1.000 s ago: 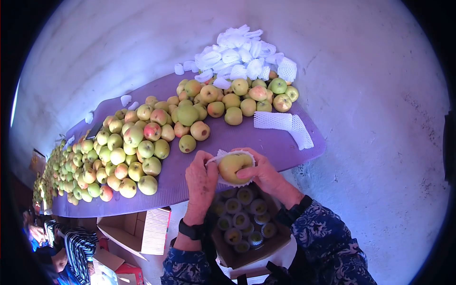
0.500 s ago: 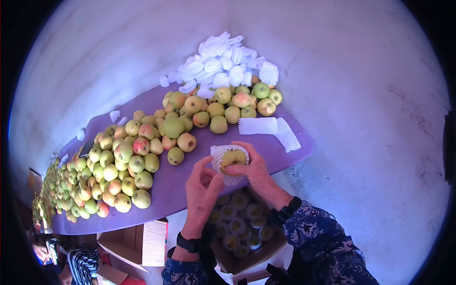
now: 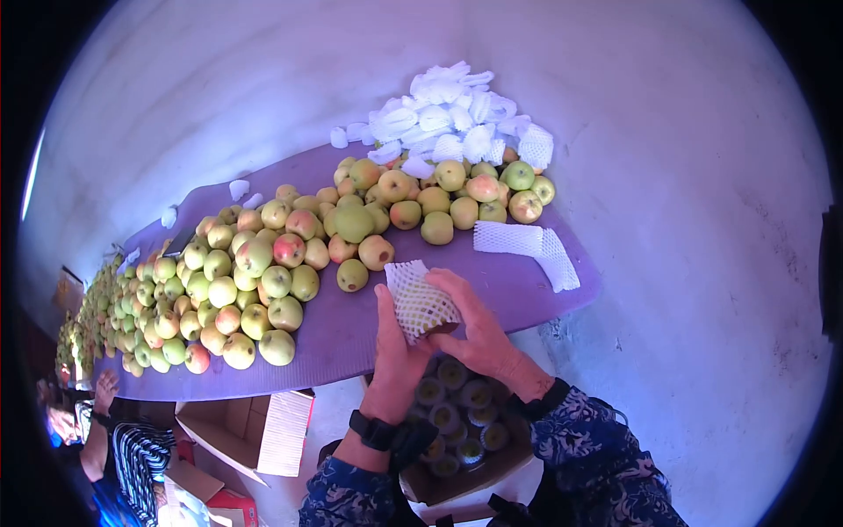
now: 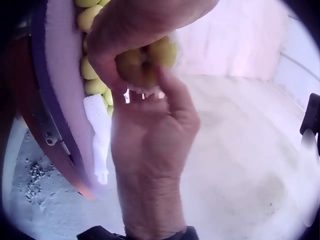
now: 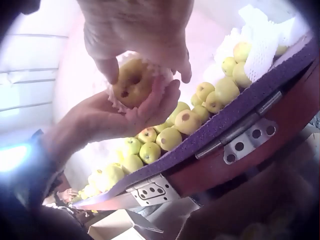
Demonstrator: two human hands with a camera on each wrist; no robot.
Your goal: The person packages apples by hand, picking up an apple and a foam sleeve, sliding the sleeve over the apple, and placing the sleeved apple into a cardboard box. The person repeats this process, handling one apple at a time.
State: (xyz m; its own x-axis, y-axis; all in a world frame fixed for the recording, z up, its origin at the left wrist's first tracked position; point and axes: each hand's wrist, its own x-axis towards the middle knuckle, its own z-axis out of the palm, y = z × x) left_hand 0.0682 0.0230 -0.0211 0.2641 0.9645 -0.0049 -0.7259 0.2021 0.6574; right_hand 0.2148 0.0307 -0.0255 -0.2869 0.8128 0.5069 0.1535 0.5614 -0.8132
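Note:
A yellow-green apple (image 5: 131,92) sits inside a white foam net sleeve (image 3: 420,300), above the near edge of the purple-covered table (image 3: 492,281). In the head view the mesh covers most of the fruit. My left hand (image 3: 399,356) cups it from below and the left, thumb along its side. From the right, my right hand (image 3: 485,338) grips the sleeved apple with fingers over its far side. One end of the apple, with its dark hollow, shows bare in both wrist views.
Many loose apples (image 3: 255,255) cover the table's left and back. Behind them lies a heap of foam sleeves (image 3: 448,110), and two flat sleeves (image 3: 518,239) lie at right. Below is a carton of sleeved apples (image 3: 452,417). An open carton (image 3: 237,422) and another person's arm (image 3: 95,439) are at lower left.
The foam sleeve has been drawn over the apple and now covers most of it. My left hand has moved from the sleeve's edge to beneath the fruit. Another person's arm has appeared at lower left.

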